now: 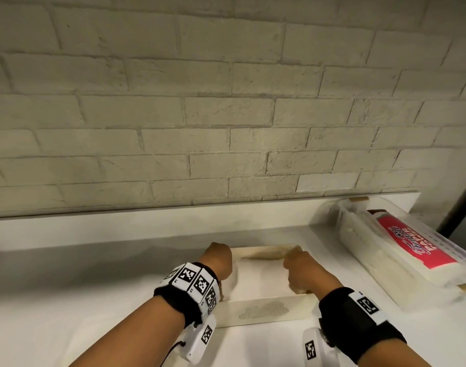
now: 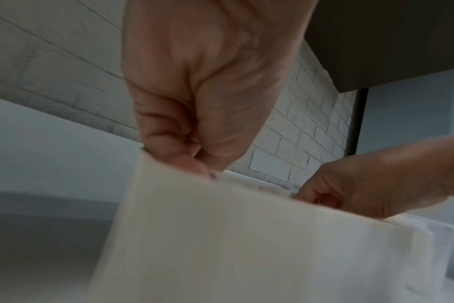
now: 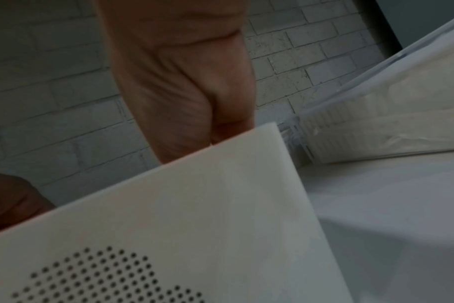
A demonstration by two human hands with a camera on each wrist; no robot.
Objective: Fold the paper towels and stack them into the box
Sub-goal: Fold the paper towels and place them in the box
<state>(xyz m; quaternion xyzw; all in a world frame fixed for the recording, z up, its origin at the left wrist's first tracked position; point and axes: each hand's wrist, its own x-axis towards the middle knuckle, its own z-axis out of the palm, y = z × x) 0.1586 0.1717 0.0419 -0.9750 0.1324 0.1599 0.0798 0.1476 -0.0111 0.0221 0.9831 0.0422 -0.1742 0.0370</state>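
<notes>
Both hands are lowering a folded paper towel (image 1: 261, 274) into the box (image 1: 263, 309): the left hand (image 1: 218, 259) is pinching its far-left corner, the right hand (image 1: 302, 268) is pinching the opposite corner. Next, probably, laying it flat inside and releasing both grips together.

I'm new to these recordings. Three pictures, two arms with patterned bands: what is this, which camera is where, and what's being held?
No machine: a person wearing tracking bands and cameras. The wide picture comes from the head; the close ones from each wrist. The left hand and right hand each pinch an end of a paper towel over a white box with a dotted front. It stands on a white counter. To the right, a clear bin holds a pack with a pink label.
</notes>
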